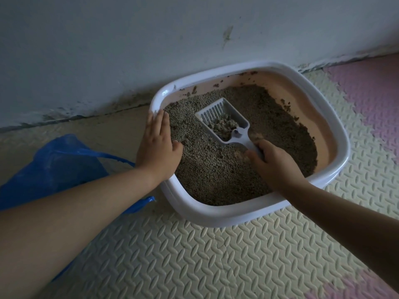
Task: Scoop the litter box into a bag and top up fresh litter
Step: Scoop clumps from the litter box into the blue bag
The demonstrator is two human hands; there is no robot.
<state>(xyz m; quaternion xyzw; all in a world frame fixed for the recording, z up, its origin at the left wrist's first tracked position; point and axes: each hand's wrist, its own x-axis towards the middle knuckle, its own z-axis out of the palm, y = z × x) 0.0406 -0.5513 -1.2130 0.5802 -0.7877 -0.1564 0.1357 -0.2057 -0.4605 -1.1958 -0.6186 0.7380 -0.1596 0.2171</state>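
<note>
**Hands at the litter box: one flat on the rim, one clamped on the scoop**

Both hands work at the litter box [216,214], well apart from each other, one at either side of it. Its far rim sits just short of the grey wall [129,50], leaving only a narrow strip of floor behind. Textured foam mat [194,255] lies open in front of the box and to its right, where the tiles turn pink [371,93]. A blue plastic bag [60,167] lies crumpled on the floor left of the box, close to its near left corner.

Grey-brown granular litter [216,180] covers the box floor, with crusted bits stuck to the peach inner walls at the far side. A pale slotted litter scoop [212,114] is over the middle of the box, holding pale clumps [224,126] in its bowl.

Laid flat on the box's left rim, the left hand [158,145] has its fingers straight and pointing away, its thumb at the litter's edge. Over the near right part of the box, the right hand [274,165] has its fingers wrapped round the scoop's handle.
</note>
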